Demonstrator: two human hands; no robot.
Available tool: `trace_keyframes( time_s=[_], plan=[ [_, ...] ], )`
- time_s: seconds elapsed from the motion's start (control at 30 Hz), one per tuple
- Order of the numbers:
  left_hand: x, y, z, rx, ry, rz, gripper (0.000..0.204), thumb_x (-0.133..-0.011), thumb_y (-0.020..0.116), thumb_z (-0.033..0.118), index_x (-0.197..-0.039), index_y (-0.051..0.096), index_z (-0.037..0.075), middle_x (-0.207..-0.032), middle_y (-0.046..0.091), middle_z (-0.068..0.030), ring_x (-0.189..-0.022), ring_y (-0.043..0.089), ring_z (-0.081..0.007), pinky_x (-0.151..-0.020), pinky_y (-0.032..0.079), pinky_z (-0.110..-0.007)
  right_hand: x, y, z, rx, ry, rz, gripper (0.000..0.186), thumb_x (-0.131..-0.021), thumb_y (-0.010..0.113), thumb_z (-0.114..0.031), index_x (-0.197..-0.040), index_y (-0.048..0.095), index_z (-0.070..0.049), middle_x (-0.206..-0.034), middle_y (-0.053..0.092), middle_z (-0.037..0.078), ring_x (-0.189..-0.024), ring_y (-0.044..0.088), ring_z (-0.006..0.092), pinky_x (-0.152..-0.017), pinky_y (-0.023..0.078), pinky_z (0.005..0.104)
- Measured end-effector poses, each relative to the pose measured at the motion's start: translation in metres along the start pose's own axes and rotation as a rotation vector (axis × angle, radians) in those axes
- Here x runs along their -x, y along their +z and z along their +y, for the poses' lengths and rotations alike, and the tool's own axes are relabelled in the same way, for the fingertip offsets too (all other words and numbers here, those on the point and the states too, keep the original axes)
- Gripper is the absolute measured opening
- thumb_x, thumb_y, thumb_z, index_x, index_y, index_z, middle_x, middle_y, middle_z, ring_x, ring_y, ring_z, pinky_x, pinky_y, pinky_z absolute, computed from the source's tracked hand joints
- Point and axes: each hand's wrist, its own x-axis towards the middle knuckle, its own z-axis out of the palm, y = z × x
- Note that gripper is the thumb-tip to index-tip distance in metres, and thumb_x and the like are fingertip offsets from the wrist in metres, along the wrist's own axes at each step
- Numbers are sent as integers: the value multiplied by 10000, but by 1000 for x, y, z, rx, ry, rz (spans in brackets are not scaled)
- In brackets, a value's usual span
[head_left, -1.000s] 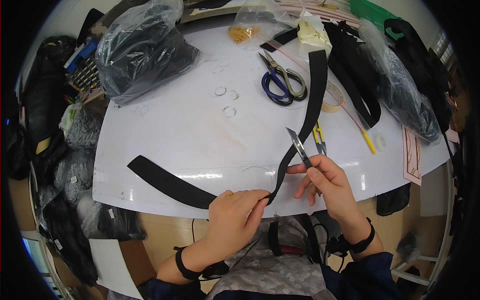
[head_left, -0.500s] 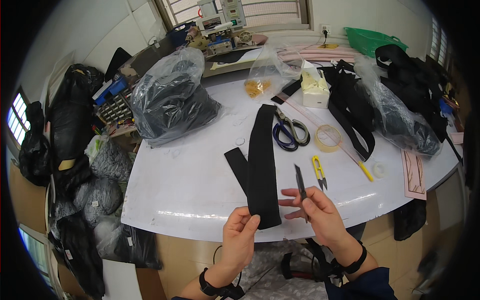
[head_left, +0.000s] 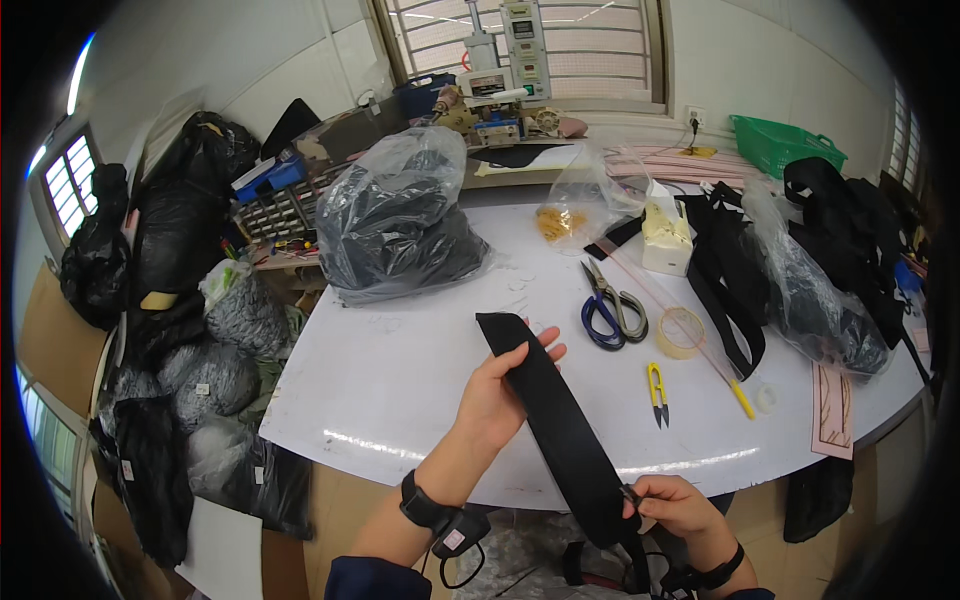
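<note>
A wide black fabric strap [head_left: 565, 430] slants down from centre toward my lap. My left hand [head_left: 497, 390] grips its upper part, thumb on top and fingers behind, with some fingertips showing past the far edge. At the strap's lower right edge, my right hand [head_left: 680, 505] is closed on a dark craft knife [head_left: 632, 495], mostly hidden by the fingers. A narrower black strip hangs below the strap's lower end. On the table to the right lie scissors [head_left: 613, 310] with dark blue and grey handles and yellow thread snips [head_left: 657, 393].
The white table [head_left: 380, 390] also holds a plastic bag of black material [head_left: 400, 220], a tape roll [head_left: 681, 332], a clear ruler, a white box [head_left: 667, 240] and black straps [head_left: 725, 270]. A green basket [head_left: 785, 145] stands at the back right. Filled bags [head_left: 215, 380] crowd the left.
My left hand has moved up along the strap, which now tilts toward the lower right. My right hand has brought the knife down to the strap's lower edge. The head view has shifted.
</note>
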Motion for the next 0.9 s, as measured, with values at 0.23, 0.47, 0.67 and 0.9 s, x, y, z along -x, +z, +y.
trace_keyframes(
  time_s=[0.23,0.47,0.67,0.9],
  plan=[
    [-4,-24,56,-79,354,-52,786,-875,555,-95,-1554,236,143,-1517,379,-213,-1339,467,-391,-1042,464,-441,51,-50,-2,-29,-134,166,214,-844,727,-147,-889,668,54,-862,689,164,-781,622,196,-749,458,289],
    [23,-32,61,-178,341,-94,674,-916,618,-11,-1516,333,106,-1458,468,-188,-1300,521,-359,-1055,460,-456,61,-64,-36,144,-204,321,292,-760,799,-213,-812,651,34,-773,684,147,-673,610,182,-661,449,272],
    [40,-30,64,-214,405,-72,660,-913,618,-21,-1505,345,81,-1418,509,-192,-1283,539,-352,-1054,462,-449,61,-58,-58,248,-310,464,379,-745,822,-322,-830,631,-6,-769,646,70,-705,572,132,-684,409,242],
    [38,-41,67,-268,437,-59,630,-913,620,-17,-1487,375,65,-1403,520,-198,-1273,547,-354,-1044,474,-440,94,-60,-88,390,-247,440,229,-883,690,-206,-963,651,5,-878,684,70,-868,616,137,-833,448,260]
  ],
)
